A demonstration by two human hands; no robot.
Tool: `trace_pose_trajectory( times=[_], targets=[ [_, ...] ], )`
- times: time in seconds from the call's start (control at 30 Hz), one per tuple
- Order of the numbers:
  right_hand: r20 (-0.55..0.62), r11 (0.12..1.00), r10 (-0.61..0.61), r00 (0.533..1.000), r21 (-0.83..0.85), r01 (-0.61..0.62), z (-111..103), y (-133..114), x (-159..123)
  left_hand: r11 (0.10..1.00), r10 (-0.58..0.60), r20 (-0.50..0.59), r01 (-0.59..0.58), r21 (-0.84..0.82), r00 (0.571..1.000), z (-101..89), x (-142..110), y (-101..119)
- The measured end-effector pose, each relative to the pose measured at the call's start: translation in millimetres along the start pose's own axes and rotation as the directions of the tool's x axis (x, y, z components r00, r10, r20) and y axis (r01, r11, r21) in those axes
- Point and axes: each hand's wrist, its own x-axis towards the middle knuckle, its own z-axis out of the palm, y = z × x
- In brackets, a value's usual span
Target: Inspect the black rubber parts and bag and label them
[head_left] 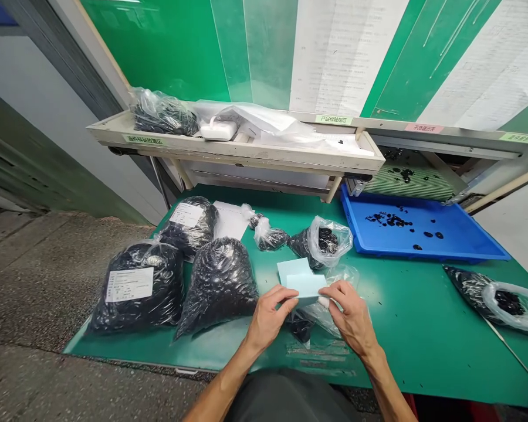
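Note:
Between both hands is a light blue slip of paper (307, 285), pinched at its two lower corners. My left hand (270, 313) grips the left corner between thumb and fingers. At the right corner my right hand (349, 313) pinches it too, with a white covering on the thumb tip. Another light blue slip (293, 268) shows just behind the held one. Under and behind the hands lies a clear plastic bag (330, 316), partly hidden, with a small bag of black parts (300, 327) beside it. An open bag of black round parts (328, 240) stands just beyond the paper.
Full bags of black parts, one labelled bag (136, 293) among them, fill the table's left. A blue tray (422, 234) with loose black parts stands back right. At the right edge lie an open bag (501, 302) and a thin stick (514, 351). A shelf (246, 149) overhangs the back.

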Motion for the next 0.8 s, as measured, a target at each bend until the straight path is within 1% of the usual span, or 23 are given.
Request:
trace_pose_trajectory(
  times=[0.1, 0.13, 0.2, 0.33, 0.43, 0.5, 0.57, 0.63, 0.7, 0.73, 0.77, 0.8],
  targets=[
    [-0.034, 0.997, -0.044, 0.998, -0.068, 0.042, 1.3, 0.4, -1.0, 0.985, 0.098, -0.098, -0.082, 0.151, 0.990, -0.1, -1.5, -3.4],
    [-0.024, 0.996, -0.064, 0.998, -0.071, 0.062, 1.2, 0.3, -1.1, 0.974, 0.137, -0.113, -0.113, 0.194, 0.984, -0.5, -1.9, -4.5],
    [0.024, 0.990, -0.103, 0.994, -0.091, 0.105, 1.1, -2.3, -0.3, 0.955, 0.202, -0.099, -0.174, 0.242, 0.974, -1.2, -2.3, -5.6],
    [0.145, 0.961, -0.185, 0.972, -0.183, 0.210, 8.3, -21.7, 5.3, 0.936, 0.263, 0.000, -0.255, 0.242, 0.965, -1.1, -3.3, -2.3],
    [0.169, 0.950, -0.204, 0.964, -0.202, 0.237, 17.9, -37.1, 10.3, 0.933, 0.285, 0.016, -0.281, 0.225, 0.958, -0.9, -5.2, -0.4],
    [0.179, 0.959, -0.201, 0.963, -0.162, 0.230, 18.7, -37.1, 10.9, 0.934, 0.290, 0.018, -0.287, 0.211, 0.957, -3.4, -7.0, -2.2],
    [0.180, 0.975, -0.189, 0.965, -0.083, 0.206, 10.5, -26.0, 8.3, 0.939, 0.287, -0.005, -0.280, 0.199, 0.958, -9.0, -8.6, -6.2],
    [0.122, 0.988, -0.149, 0.981, -0.031, 0.154, -5.1, -8.8, 4.4, 0.950, 0.265, -0.064, -0.249, 0.191, 0.962, -16.2, -9.2, -10.8],
    [0.008, 0.995, -0.089, 0.996, -0.035, 0.089, -20.3, 4.2, 2.0, 0.959, 0.238, -0.104, -0.217, 0.180, 0.966, -21.3, -8.1, -13.3],
    [-0.035, 0.996, -0.077, 0.996, -0.042, 0.075, -24.8, 6.2, 1.9, 0.961, 0.234, -0.100, -0.215, 0.172, 0.967, -22.0, -6.8, -13.0],
    [-0.047, 0.996, -0.085, 0.995, -0.045, 0.083, -26.1, 4.5, 2.6, 0.961, 0.237, -0.080, -0.222, 0.164, 0.968, -21.1, -5.3, -11.4],
    [-0.024, 0.993, -0.113, 0.993, -0.047, 0.112, -24.1, -0.5, 4.1, 0.960, 0.244, -0.048, -0.234, 0.156, 0.969, -19.0, -3.7, -8.9]
  ],
)
